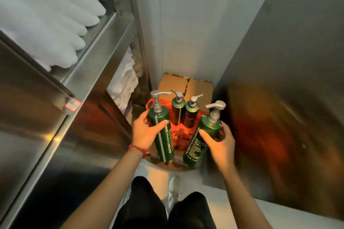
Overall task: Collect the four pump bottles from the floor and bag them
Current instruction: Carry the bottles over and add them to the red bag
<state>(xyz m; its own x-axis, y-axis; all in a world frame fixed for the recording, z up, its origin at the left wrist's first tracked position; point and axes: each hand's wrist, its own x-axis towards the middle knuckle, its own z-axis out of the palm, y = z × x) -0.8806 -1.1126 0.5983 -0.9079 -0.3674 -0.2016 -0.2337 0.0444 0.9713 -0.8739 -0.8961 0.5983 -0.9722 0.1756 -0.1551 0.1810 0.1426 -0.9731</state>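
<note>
My left hand grips a tall green pump bottle with a silver pump, held nearly upright. My right hand holds a second green pump bottle, tilted with its pump to the upper right. Beyond them two more green pump bottles stand upright side by side. A red plastic bag lies under and around the bottles, its handle showing at the left; whether the two far bottles stand inside it I cannot tell.
A closed cardboard box sits against the white back wall. A steel shelf unit with folded white towels fills the left. A steel panel closes the right. My legs and a white shoe are below.
</note>
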